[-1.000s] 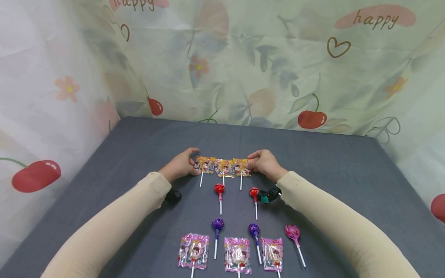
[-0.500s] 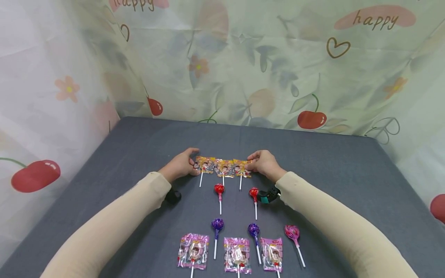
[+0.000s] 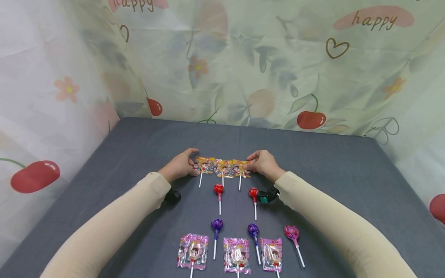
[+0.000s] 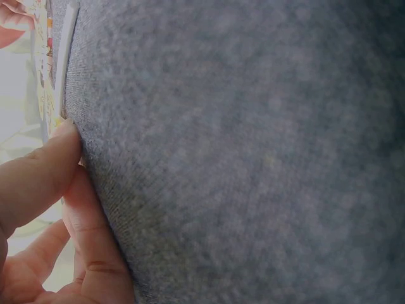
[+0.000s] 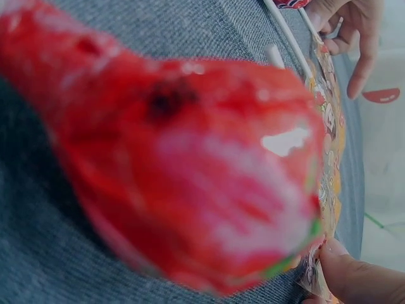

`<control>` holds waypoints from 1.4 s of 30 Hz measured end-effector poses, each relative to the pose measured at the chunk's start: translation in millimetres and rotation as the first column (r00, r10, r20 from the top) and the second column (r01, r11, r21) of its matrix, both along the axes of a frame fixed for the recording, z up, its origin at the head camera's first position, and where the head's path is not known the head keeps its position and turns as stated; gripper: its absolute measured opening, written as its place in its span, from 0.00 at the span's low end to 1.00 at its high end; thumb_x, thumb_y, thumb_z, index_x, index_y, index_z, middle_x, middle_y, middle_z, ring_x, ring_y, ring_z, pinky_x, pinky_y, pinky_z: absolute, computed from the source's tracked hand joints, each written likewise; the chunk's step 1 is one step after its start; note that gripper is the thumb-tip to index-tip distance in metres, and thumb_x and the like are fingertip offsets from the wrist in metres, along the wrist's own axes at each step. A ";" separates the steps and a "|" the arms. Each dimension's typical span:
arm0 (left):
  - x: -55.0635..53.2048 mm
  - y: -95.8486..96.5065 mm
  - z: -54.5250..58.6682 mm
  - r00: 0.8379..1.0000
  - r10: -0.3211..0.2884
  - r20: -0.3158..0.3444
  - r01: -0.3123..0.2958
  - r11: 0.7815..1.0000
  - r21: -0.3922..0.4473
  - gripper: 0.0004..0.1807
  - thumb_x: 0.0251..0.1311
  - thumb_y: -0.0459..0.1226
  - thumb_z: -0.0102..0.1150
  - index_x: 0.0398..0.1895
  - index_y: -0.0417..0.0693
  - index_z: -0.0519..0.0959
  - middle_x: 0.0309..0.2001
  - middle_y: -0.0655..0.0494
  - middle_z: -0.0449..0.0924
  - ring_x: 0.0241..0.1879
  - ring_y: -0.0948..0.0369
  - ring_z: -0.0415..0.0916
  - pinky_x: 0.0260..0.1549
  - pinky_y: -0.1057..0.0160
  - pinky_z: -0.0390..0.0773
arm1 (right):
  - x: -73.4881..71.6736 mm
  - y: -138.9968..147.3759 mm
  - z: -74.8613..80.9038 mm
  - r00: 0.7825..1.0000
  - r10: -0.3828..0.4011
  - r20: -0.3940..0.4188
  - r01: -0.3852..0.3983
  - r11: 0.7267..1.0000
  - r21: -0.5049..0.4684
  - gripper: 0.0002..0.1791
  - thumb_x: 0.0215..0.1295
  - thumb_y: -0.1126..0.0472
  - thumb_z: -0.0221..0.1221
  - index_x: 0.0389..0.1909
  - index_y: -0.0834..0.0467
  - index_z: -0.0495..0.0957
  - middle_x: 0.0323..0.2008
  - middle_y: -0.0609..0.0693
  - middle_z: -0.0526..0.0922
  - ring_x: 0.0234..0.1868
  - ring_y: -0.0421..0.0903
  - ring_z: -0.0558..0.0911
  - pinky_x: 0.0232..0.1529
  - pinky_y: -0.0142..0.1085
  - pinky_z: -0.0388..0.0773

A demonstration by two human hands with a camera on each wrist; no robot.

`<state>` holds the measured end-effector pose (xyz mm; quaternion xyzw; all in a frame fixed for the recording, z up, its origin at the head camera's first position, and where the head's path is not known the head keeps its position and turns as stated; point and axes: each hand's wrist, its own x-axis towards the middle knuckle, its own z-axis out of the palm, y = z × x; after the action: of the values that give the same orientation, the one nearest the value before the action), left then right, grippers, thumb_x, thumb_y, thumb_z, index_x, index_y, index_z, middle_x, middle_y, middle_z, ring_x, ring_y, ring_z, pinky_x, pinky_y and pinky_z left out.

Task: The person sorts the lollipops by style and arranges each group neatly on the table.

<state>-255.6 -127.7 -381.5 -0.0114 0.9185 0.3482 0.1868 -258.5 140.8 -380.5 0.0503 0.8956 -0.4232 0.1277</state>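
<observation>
Left hand (image 3: 179, 166): thumb and finger pinch outer edge of left yellow packet (image 3: 205, 165). Right hand (image 3: 266, 164): thumb and fingers pinch outer edge of right yellow packet (image 3: 240, 168). Middle yellow packet (image 3: 223, 168) lies between those two, all in a row, sticks toward the wearer. Everything else placed from the middle yellow packet: one red lollipop (image 3: 218, 189) just on its near side; second red lollipop (image 3: 253, 193) near side and right, by the right wristband (image 3: 269, 194). Farther on the near side, two purple lollipops (image 3: 217, 224), then three pink packets (image 3: 237, 255); pink lollipop (image 3: 292, 233) right of these. Grey table (image 3: 156, 139) under it, printed curtain (image 3: 240, 58) well beyond it.
</observation>
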 end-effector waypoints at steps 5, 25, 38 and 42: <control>0.0 0.2 0.0 1.000 0.004 -0.001 -0.004 1.000 0.005 0.46 0.53 0.30 0.70 0.73 0.54 0.57 0.37 0.53 0.68 0.32 0.59 0.64 0.32 0.63 0.65 | -0.1 -0.6 0.4 1.000 -0.004 0.003 0.004 1.000 -0.003 0.17 0.56 0.65 0.69 0.46 0.65 0.79 0.27 0.49 0.76 0.25 0.40 0.73 0.28 0.31 0.73; 0.0 0.4 0.1 1.000 0.003 0.005 -0.003 1.000 0.005 0.45 0.54 0.32 0.69 0.74 0.55 0.57 0.37 0.53 0.68 0.33 0.58 0.65 0.34 0.61 0.64 | 2.3 -0.2 0.7 1.000 -0.001 0.010 0.001 1.000 0.005 0.17 0.56 0.64 0.69 0.46 0.64 0.79 0.30 0.51 0.79 0.27 0.42 0.75 0.29 0.31 0.73; 0.5 -0.2 0.4 1.000 -0.003 -0.008 0.003 1.000 0.003 0.46 0.53 0.31 0.69 0.74 0.54 0.57 0.37 0.52 0.69 0.32 0.58 0.65 0.34 0.62 0.65 | 2.0 -0.1 0.7 1.000 -0.003 0.009 0.003 1.000 0.000 0.17 0.56 0.65 0.69 0.46 0.64 0.79 0.30 0.50 0.78 0.28 0.41 0.75 0.30 0.32 0.73; 0.3 -0.4 0.4 1.000 -0.002 -0.003 0.002 1.000 0.005 0.46 0.54 0.31 0.69 0.74 0.55 0.56 0.38 0.52 0.68 0.32 0.58 0.65 0.34 0.62 0.65 | 2.0 0.4 -0.6 1.000 0.001 0.007 -0.001 1.000 -0.013 0.17 0.57 0.65 0.68 0.46 0.64 0.78 0.31 0.51 0.78 0.28 0.41 0.76 0.31 0.32 0.74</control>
<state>-255.3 -128.1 -381.1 -0.0095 0.9180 0.3503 0.1856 -256.6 141.2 -381.1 0.0504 0.8923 -0.4291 0.1312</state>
